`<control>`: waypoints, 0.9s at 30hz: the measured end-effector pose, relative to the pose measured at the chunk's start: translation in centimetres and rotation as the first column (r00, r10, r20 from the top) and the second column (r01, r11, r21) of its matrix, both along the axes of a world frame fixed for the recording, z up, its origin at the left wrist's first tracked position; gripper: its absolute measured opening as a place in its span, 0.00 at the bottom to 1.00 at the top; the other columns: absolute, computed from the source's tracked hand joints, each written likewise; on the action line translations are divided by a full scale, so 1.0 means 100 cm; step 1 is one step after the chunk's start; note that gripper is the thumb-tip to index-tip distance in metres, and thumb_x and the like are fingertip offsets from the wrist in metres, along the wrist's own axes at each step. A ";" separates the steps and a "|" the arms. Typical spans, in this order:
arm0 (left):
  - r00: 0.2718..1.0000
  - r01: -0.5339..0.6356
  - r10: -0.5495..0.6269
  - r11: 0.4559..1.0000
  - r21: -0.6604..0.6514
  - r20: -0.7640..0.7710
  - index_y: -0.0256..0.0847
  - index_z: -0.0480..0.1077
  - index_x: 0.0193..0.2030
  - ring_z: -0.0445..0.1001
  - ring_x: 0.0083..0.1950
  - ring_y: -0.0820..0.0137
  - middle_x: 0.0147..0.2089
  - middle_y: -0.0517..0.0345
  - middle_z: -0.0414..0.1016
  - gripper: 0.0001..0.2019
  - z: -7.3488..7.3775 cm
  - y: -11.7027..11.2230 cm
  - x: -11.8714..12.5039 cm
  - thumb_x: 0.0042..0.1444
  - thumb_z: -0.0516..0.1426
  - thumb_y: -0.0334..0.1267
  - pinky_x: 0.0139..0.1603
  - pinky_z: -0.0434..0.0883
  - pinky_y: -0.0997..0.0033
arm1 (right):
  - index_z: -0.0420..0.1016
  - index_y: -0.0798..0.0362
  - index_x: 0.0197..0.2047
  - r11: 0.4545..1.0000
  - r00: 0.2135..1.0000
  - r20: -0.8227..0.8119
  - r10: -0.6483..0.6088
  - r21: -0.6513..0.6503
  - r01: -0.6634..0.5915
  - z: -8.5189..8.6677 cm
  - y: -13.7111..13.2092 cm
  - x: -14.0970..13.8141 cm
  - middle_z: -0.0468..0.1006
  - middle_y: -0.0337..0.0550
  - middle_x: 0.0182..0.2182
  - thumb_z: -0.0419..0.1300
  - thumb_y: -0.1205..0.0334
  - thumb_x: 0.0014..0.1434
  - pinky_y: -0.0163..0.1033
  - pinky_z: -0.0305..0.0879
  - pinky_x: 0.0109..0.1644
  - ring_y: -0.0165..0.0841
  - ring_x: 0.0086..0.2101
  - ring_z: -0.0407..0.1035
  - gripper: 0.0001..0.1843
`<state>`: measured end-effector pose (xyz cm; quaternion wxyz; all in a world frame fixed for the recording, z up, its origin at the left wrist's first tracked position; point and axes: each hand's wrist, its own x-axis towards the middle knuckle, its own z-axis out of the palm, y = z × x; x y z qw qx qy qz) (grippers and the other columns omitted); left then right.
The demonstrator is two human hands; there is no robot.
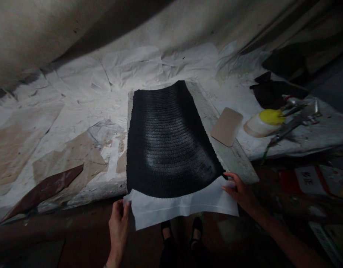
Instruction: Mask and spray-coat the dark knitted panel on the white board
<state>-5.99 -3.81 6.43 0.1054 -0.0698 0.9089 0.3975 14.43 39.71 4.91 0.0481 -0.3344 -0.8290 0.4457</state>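
Observation:
A black ribbed fabric panel, with a whitish sheen across its middle, lies lengthwise away from me over a pale board. From its near end a white sheet hangs past the bench edge; whether the two are joined, I cannot tell. My left hand is closed on the left corner of the white sheet. At the other side my right hand pinches the sheet's right edge, just beside the panel's near right corner.
The pale board juts over the bench edge. On it rests a tan rounded card. Further right sits a spray gun beside a white and yellow container. A dark red-brown scrap lies left. Stained white covering spreads behind.

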 end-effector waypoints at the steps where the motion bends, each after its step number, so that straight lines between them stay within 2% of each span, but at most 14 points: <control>1: 1.000 -0.007 0.007 1.000 -0.017 0.003 0.46 0.66 0.43 0.73 0.41 0.62 0.40 0.58 0.74 0.22 -0.001 0.001 0.000 0.52 0.54 0.61 0.42 0.65 0.68 | 0.62 0.54 0.59 1.000 1.000 -0.009 -0.001 0.001 0.001 0.000 0.000 -0.001 0.70 0.52 0.48 0.58 0.42 0.54 0.48 0.62 0.52 0.47 0.48 0.67 0.35; 8: 0.999 -0.014 0.018 0.996 -0.086 0.040 0.48 0.64 0.45 0.75 0.43 0.60 0.41 0.57 0.75 0.23 0.003 0.005 0.003 0.51 0.53 0.62 0.42 0.67 0.66 | 0.63 0.55 0.58 0.999 1.000 -0.008 0.005 0.041 -0.005 0.000 -0.003 -0.009 0.70 0.51 0.48 0.56 0.44 0.52 0.50 0.62 0.53 0.46 0.47 0.66 0.35; 14: 0.999 -0.035 0.036 0.992 -0.119 0.012 0.47 0.63 0.46 0.74 0.43 0.58 0.42 0.54 0.74 0.25 0.008 0.011 0.006 0.51 0.52 0.63 0.45 0.68 0.62 | 0.62 0.54 0.59 0.997 1.000 -0.019 0.012 0.071 -0.010 -0.003 -0.007 -0.009 0.70 0.50 0.50 0.55 0.46 0.54 0.50 0.61 0.55 0.44 0.47 0.66 0.33; 17: 0.998 -0.051 0.043 0.982 -0.183 -0.044 0.44 0.62 0.51 0.73 0.44 0.56 0.43 0.52 0.72 0.28 0.004 0.010 0.004 0.53 0.51 0.63 0.46 0.69 0.57 | 0.62 0.56 0.59 0.996 1.000 -0.020 0.015 0.093 -0.013 -0.005 -0.007 -0.010 0.70 0.51 0.48 0.54 0.47 0.54 0.50 0.61 0.56 0.45 0.46 0.67 0.33; 19: 0.985 -0.056 0.014 0.968 -0.244 -0.170 0.39 0.62 0.54 0.72 0.48 0.54 0.45 0.48 0.71 0.29 0.001 0.008 0.002 0.56 0.50 0.62 0.48 0.70 0.54 | 0.62 0.57 0.59 0.994 1.000 -0.009 0.025 0.109 -0.024 -0.006 -0.007 -0.011 0.70 0.52 0.47 0.53 0.46 0.55 0.51 0.61 0.55 0.45 0.46 0.67 0.33; 21: 0.923 -0.052 -0.080 0.943 -0.328 -0.377 0.35 0.64 0.54 0.68 0.52 0.53 0.47 0.44 0.69 0.28 0.000 0.007 0.004 0.59 0.49 0.58 0.51 0.69 0.52 | 0.62 0.58 0.59 0.992 1.000 -0.001 0.031 0.126 -0.030 -0.007 -0.008 -0.012 0.70 0.53 0.48 0.52 0.46 0.55 0.51 0.61 0.56 0.46 0.47 0.67 0.33; 23: 0.795 0.007 -0.260 0.907 -0.420 -0.549 0.34 0.66 0.54 0.66 0.53 0.54 0.49 0.42 0.67 0.21 0.003 0.012 0.012 0.61 0.51 0.49 0.52 0.69 0.53 | 0.62 0.57 0.60 0.989 0.999 0.005 0.035 0.141 -0.036 -0.009 -0.009 -0.012 0.70 0.53 0.49 0.52 0.46 0.56 0.50 0.61 0.56 0.46 0.48 0.67 0.33; 25: 0.645 0.184 -0.479 0.853 -0.488 -0.595 0.36 0.66 0.55 0.66 0.52 0.59 0.51 0.43 0.66 0.16 0.008 0.025 0.026 0.61 0.52 0.37 0.50 0.69 0.58 | 0.62 0.56 0.60 0.988 0.999 0.010 0.035 0.149 -0.036 -0.011 -0.009 -0.012 0.70 0.53 0.50 0.52 0.46 0.57 0.50 0.61 0.56 0.46 0.49 0.67 0.32; 27: 0.513 0.450 -0.673 0.740 -0.501 -0.533 0.39 0.65 0.58 0.66 0.52 0.62 0.54 0.45 0.65 0.21 0.013 0.045 0.045 0.58 0.49 0.27 0.50 0.69 0.64 | 0.62 0.56 0.60 0.987 1.000 0.012 0.027 0.157 -0.028 -0.012 -0.010 -0.012 0.70 0.53 0.50 0.52 0.46 0.56 0.51 0.61 0.57 0.47 0.49 0.67 0.32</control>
